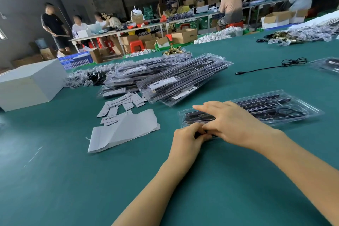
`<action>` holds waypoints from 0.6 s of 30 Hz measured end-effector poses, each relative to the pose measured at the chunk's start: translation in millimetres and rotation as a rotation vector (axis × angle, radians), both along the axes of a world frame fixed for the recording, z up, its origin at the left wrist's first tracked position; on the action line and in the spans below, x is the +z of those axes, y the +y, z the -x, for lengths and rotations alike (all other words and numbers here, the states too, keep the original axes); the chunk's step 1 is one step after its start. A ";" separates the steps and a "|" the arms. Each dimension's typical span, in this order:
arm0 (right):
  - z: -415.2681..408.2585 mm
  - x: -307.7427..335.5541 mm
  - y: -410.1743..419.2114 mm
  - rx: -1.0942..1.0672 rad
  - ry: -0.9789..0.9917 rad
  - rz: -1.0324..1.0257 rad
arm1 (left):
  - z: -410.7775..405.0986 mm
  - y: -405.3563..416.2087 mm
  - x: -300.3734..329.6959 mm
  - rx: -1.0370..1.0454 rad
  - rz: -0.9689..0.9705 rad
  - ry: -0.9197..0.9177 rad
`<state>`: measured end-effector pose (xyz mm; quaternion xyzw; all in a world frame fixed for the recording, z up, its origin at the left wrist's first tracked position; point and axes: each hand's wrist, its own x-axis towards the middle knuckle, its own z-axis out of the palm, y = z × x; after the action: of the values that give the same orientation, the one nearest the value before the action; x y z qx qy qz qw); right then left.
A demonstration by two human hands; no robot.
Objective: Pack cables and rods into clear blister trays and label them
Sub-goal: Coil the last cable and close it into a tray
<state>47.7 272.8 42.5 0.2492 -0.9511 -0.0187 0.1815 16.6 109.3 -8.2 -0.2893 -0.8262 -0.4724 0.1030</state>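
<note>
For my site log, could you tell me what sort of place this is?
Probably a small packing workshop: stacked filled blister trays on a green table, cardboard cartons on the floor, and other workers at long benches.

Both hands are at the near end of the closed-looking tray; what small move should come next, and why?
Probably reach the left hand for a loose label. The blister tray already holds black rods and a cable, the right hand presses its near end flat, and no label shows on it, unlike the stacked trays.
</note>
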 end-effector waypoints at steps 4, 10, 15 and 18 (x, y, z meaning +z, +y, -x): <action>-6.9 -14.6 3.4 -0.023 0.158 -0.129 | 1.5 -0.2 -1.7 -0.015 0.025 0.011; -9.8 -32.9 9.8 -0.128 0.034 0.098 | 0.8 -2.6 -1.1 -0.055 0.073 0.001; -6.5 -29.2 4.5 -0.258 -0.107 0.160 | -2.0 -6.6 2.6 -0.096 0.148 0.024; -8.8 -28.5 1.2 -0.346 -0.106 0.064 | -5.9 -7.8 1.9 -0.069 0.212 0.177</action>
<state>56.6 274.0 14.0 0.0767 -0.9881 -0.0061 0.1329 22.4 101.4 -6.3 -0.3671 -0.8488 -0.3584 0.1279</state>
